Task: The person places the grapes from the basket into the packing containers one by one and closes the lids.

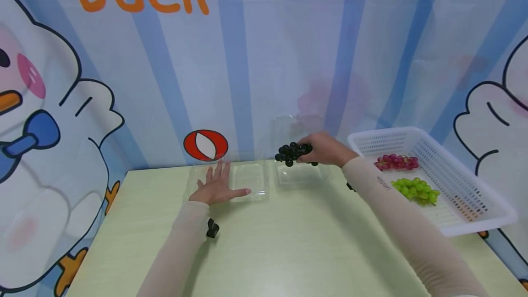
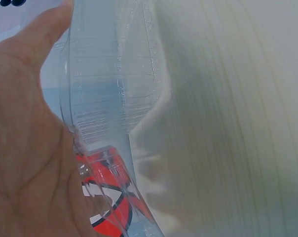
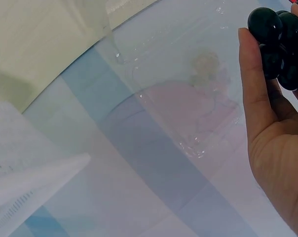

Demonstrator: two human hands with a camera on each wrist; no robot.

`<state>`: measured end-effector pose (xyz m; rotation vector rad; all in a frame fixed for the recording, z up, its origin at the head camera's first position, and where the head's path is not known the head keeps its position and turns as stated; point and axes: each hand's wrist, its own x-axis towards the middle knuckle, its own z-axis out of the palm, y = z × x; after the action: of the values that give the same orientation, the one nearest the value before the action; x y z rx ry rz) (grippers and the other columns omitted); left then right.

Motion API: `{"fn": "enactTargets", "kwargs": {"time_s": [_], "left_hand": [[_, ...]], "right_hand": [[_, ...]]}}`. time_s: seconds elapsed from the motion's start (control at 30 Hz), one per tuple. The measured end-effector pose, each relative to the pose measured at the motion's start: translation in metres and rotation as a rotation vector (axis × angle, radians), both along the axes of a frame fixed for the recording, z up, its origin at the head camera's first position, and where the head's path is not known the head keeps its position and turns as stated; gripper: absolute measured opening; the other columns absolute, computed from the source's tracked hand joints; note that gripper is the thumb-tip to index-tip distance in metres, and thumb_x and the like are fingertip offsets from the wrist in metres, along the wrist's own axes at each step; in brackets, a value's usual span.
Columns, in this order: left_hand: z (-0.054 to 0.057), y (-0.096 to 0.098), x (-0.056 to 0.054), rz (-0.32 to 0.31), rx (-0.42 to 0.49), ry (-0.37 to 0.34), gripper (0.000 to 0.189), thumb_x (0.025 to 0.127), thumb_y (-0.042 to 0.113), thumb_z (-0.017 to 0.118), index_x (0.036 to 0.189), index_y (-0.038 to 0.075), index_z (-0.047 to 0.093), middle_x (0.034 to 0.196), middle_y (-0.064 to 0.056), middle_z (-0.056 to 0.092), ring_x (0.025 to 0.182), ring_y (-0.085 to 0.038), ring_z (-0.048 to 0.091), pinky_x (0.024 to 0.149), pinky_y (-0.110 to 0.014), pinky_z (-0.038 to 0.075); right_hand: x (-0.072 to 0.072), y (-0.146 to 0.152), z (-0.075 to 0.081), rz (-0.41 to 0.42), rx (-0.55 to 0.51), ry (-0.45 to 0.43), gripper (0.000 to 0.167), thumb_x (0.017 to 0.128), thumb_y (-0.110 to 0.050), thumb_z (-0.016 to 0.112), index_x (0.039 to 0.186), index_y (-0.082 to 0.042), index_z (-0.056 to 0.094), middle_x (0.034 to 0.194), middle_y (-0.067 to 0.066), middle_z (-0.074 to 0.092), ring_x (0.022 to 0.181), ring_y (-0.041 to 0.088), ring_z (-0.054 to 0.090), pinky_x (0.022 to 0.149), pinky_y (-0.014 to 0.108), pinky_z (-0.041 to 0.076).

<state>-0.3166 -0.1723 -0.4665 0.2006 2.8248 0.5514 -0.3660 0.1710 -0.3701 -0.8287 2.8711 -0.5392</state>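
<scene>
A bunch of black grapes (image 1: 292, 152) is gripped from its right side by my right hand (image 1: 322, 149), held above a clear plastic box (image 1: 299, 178) whose lid stands up at the back. In the right wrist view the dark, glossy grapes (image 3: 275, 44) sit between thumb and fingers. My left hand (image 1: 215, 188), fingers spread straight, rests at a second clear plastic box (image 1: 249, 180) on the left. In the left wrist view the see-through wall of a box (image 2: 109, 74) shows beside my palm (image 2: 30, 148).
At the right stands a white perforated basket (image 1: 491, 205) holding a bunch of red grapes (image 1: 397, 162) and a bunch of green grapes (image 1: 416, 190). Behind the light wooden table (image 1: 264, 251) hangs a striped blue curtain (image 1: 272, 58) with cartoon ducks.
</scene>
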Motion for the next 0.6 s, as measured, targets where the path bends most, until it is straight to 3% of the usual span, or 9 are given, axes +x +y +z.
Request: {"fn": "enactTargets", "kwargs": {"time_s": [0.17, 0.4, 0.6], "left_hand": [[-0.001, -0.001, 0.000, -0.002, 0.001, 0.007, 0.130, 0.076, 0.086, 0.057, 0.165, 0.011, -0.001, 0.171, -0.015, -0.008, 0.153, -0.050, -0.006, 0.108, -0.083, 0.002], [-0.002, -0.002, -0.002, -0.003, -0.013, 0.012, 0.127, 0.078, 0.084, 0.058, 0.165, 0.012, -0.001, 0.171, -0.014, -0.008, 0.154, -0.050, -0.004, 0.109, -0.082, 0.005], [-0.003, -0.001, -0.003, -0.003, -0.013, 0.016, 0.126, 0.078, 0.084, 0.057, 0.165, 0.012, 0.000, 0.171, -0.014, -0.008, 0.154, -0.050, -0.004, 0.109, -0.083, 0.005]], "right_hand": [[-0.003, -0.009, -0.004, 0.015, 0.009, -0.017, 0.057, 0.088, -0.035, 0.080, 0.136, -0.006, 0.065, 0.137, 0.013, 0.065, 0.128, 0.034, 0.059, 0.103, 0.050, 0.051], [-0.004, -0.024, -0.007, 0.036, -0.009, -0.040, 0.053, 0.088, -0.034, 0.080, 0.133, -0.007, 0.068, 0.129, 0.010, 0.069, 0.109, 0.024, 0.068, 0.090, 0.042, 0.056], [-0.003, -0.036, -0.009, 0.054, -0.005, -0.059, 0.053, 0.089, -0.033, 0.080, 0.134, -0.008, 0.067, 0.130, 0.009, 0.069, 0.111, 0.023, 0.067, 0.093, 0.043, 0.055]]}}
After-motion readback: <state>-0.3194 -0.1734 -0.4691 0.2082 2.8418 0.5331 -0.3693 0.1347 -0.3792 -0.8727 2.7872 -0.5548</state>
